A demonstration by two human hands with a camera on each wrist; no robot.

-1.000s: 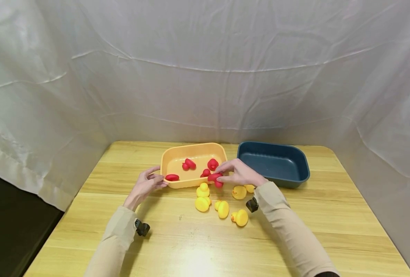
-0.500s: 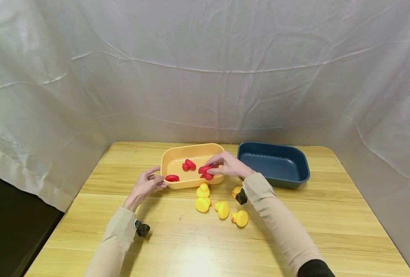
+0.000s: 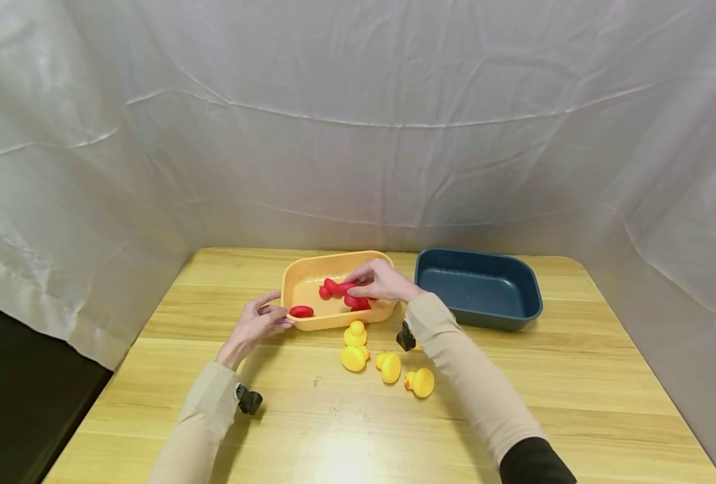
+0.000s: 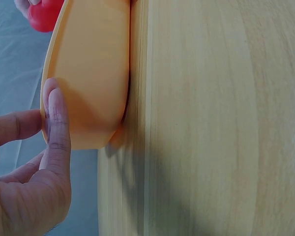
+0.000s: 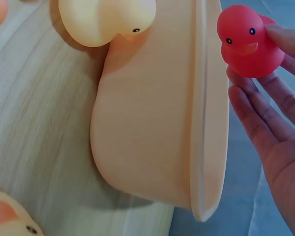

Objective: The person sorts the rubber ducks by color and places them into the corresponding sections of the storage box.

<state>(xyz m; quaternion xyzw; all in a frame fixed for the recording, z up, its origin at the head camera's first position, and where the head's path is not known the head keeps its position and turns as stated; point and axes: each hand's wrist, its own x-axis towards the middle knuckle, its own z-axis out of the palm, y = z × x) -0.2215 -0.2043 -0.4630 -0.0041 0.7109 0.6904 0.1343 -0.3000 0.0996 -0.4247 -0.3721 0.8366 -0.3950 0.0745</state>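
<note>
My left hand (image 3: 256,324) pinches the left rim of an orange tub (image 3: 321,323), thumb on the outer wall and fingers over the edge, as the left wrist view shows. My right hand (image 3: 384,280) holds a red rubber duck (image 5: 250,49) between thumb and fingers, above the tub's rim. Inside the tub lie other red ducks: one at the left end (image 3: 301,311) and another near the middle (image 3: 325,291). The right hand and its duck partly cover the rest. Several yellow rubber ducks (image 3: 389,367) lie on the table in front of the tub.
A dark blue tub (image 3: 515,316) stands on the wooden table (image 3: 309,417) to the right of the orange one. My right sleeve (image 3: 460,356) passes over some yellow ducks and hides them. A grey-white curtain (image 3: 358,168) hangs behind the table.
My right hand has moved left with the red duck, from the tub's front right rim to over its inside. My left hand has stayed on the rim.
</note>
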